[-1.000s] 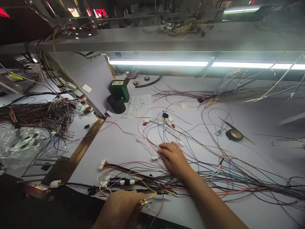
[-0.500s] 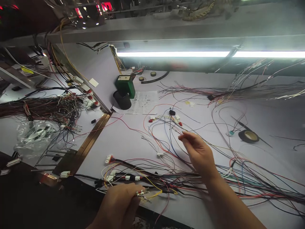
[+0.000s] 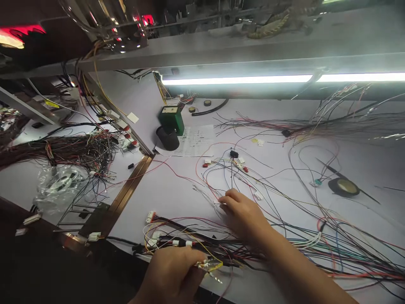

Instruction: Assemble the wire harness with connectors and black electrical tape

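My left hand, at the front edge of the bench, pinches a small bunch of wires with crimped metal terminals; a yellow wire shows among them. Farther in, my right hand has its fingers closed at a group of thin white wires, whose bare ends point left. The exact grip is partly hidden by the fingers. Between the hands runs a wire harness with a white multi-pin connector at its left end. A white connector lies right of my right hand.
A black connector and small red and white ones lie among loose wires. Behind stand a green box and a black cup on a printed sheet. Black tape lies right; a lit tube hangs under the shelf.
My right hand has moved left and nearer, down to the white wires, uncovering a white connector. My left hand still holds the terminal wires. The whole view has shifted slightly.
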The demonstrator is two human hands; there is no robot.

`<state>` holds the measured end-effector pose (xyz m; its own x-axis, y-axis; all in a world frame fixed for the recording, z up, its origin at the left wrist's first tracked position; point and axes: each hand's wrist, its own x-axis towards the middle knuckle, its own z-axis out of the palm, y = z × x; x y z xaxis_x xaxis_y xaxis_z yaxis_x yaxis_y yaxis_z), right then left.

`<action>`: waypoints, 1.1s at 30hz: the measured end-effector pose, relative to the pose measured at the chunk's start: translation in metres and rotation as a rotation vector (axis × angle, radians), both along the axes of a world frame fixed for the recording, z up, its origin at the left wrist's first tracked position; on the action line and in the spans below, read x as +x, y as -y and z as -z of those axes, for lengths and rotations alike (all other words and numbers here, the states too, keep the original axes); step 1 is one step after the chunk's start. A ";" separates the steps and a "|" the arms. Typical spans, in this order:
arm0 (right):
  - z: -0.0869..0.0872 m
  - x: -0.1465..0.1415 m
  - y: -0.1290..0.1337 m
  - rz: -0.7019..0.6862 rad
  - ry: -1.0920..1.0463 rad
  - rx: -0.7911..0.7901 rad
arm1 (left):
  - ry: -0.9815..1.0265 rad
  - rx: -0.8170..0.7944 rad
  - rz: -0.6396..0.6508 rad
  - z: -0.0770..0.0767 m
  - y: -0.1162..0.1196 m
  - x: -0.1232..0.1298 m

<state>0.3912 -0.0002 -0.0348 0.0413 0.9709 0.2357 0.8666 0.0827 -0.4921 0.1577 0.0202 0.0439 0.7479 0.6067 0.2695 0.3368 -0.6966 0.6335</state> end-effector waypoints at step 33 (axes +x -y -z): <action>-0.018 0.028 -0.001 0.167 -0.962 -0.175 | -0.841 -0.065 -0.218 0.040 -0.062 0.026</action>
